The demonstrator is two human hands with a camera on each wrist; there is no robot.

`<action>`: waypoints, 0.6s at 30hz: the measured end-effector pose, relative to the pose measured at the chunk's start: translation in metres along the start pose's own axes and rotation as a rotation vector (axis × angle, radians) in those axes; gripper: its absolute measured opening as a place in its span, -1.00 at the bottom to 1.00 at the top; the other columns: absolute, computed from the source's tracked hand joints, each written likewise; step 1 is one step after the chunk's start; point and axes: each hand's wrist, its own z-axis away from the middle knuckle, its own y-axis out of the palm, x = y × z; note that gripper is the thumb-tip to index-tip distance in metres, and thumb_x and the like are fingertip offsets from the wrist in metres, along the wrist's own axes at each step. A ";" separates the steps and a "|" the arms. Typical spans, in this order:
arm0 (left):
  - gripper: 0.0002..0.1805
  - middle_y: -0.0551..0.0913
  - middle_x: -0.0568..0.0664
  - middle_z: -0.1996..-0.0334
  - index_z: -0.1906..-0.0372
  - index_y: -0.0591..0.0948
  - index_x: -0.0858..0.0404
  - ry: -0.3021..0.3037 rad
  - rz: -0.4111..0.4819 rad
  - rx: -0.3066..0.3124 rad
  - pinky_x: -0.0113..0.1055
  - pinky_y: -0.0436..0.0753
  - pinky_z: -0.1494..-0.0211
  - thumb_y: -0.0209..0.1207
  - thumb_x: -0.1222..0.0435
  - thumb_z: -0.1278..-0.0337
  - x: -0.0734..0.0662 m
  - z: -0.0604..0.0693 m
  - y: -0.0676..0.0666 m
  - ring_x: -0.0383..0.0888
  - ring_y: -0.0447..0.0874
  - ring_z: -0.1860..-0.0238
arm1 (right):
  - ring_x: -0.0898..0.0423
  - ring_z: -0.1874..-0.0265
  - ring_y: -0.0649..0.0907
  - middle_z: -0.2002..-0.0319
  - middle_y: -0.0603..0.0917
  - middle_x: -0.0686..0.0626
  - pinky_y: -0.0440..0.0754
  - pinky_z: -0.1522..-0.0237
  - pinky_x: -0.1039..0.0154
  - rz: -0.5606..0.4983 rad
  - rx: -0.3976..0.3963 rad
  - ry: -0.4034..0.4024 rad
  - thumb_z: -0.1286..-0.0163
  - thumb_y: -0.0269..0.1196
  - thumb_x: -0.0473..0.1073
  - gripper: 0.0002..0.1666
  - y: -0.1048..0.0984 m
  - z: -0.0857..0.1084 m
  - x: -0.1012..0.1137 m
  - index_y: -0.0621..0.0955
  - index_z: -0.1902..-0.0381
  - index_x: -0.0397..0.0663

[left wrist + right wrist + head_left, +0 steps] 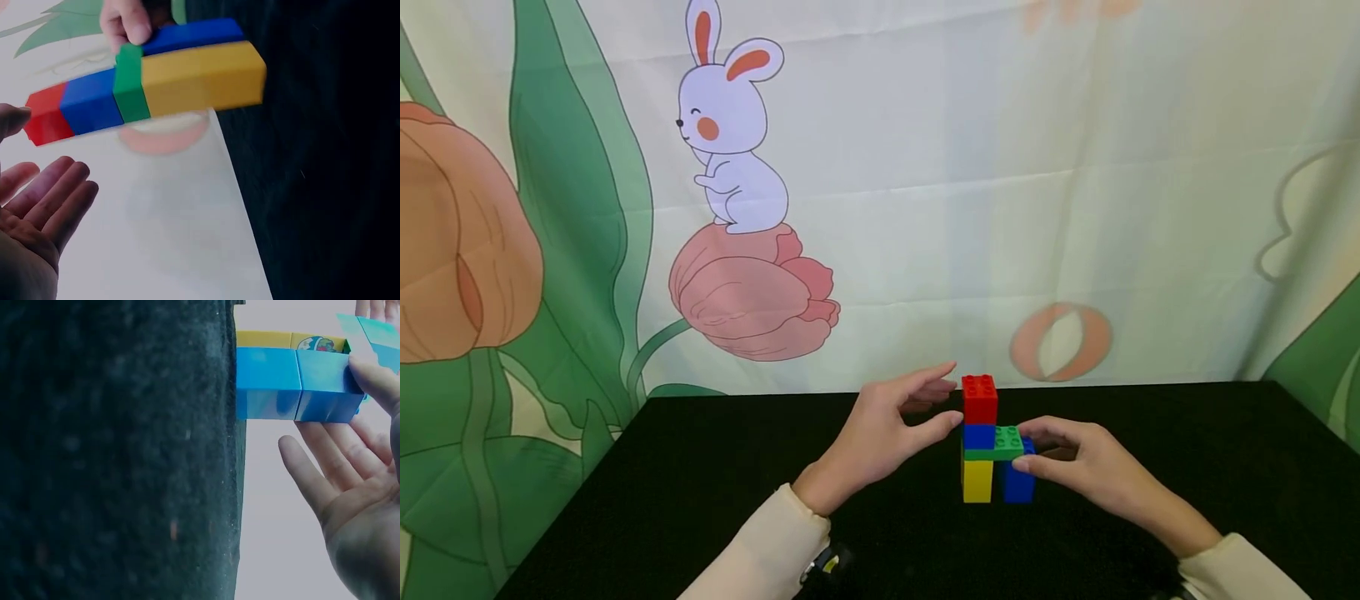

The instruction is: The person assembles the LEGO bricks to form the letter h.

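A yellow column (977, 482) of toy building bricks stands upright on the table. Above it come a green brick (1009, 440), which juts out to the right, a blue brick (979, 437) and a red brick (980, 404) on top. Close on the right stands a column of two blue bricks (269, 381). My left hand (891, 425) is beside the red brick, fingers spread and extended, thumb tip at its edge; contact is unclear. My right hand (1082, 454) pinches the top of the blue column, thumb (375, 378) on the near side, fingers partly hidden behind.
The black-covered table (700, 475) has its far edge just behind the bricks. A printed curtain (910, 208) with a rabbit and flowers hangs beyond it. Dark wrist gear (823, 562) shows below my left sleeve.
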 end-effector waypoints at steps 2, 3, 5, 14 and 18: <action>-0.36 0.74 0.02 -0.22 -0.50 0.53 0.17 -0.001 -0.047 0.003 -0.23 0.70 -0.24 0.41 0.22 -0.37 0.003 0.004 -0.005 -0.10 0.74 -0.17 | 0.01 -0.06 0.72 -0.13 0.72 -0.08 0.75 -0.09 0.04 0.011 0.004 0.021 -0.46 0.42 0.09 -0.40 0.000 0.000 0.002 0.63 -0.29 -0.12; -0.35 0.73 0.02 -0.23 -0.50 0.52 0.17 0.000 -0.072 0.006 -0.21 0.69 -0.25 0.42 0.21 -0.37 0.004 0.006 -0.008 -0.09 0.73 -0.19 | 0.00 -0.07 0.72 -0.13 0.72 -0.09 0.75 -0.09 0.03 0.012 0.008 0.021 -0.46 0.42 0.10 -0.40 0.000 0.001 0.002 0.62 -0.29 -0.13; -0.33 0.71 0.00 -0.27 -0.51 0.52 0.17 0.001 -0.130 0.013 -0.19 0.68 -0.27 0.42 0.18 -0.36 0.007 0.011 -0.013 -0.09 0.71 -0.23 | 0.00 -0.07 0.72 -0.13 0.72 -0.07 0.74 -0.10 0.05 0.014 0.014 0.029 -0.45 0.42 0.12 -0.38 -0.001 0.002 0.004 0.62 -0.30 -0.10; -0.28 0.56 -0.05 -0.44 -0.54 0.48 0.09 -0.018 -0.467 0.024 -0.06 0.62 -0.36 0.37 -0.03 -0.38 0.025 0.030 -0.030 -0.05 0.56 -0.39 | -0.03 -0.16 0.69 -0.24 0.68 -0.09 0.70 -0.09 0.22 0.016 0.016 -0.047 -0.51 0.38 0.09 -0.37 -0.014 0.005 0.008 0.55 -0.40 -0.04; -0.25 0.51 -0.02 -0.47 -0.56 0.47 0.07 -0.050 -0.537 0.029 -0.01 0.65 -0.32 0.35 -0.09 -0.37 0.032 0.036 -0.032 -0.01 0.55 -0.41 | -0.02 -0.16 0.69 -0.25 0.68 -0.08 0.70 -0.11 0.19 0.024 0.022 -0.073 -0.52 0.37 0.07 -0.38 -0.017 0.004 0.010 0.55 -0.40 -0.06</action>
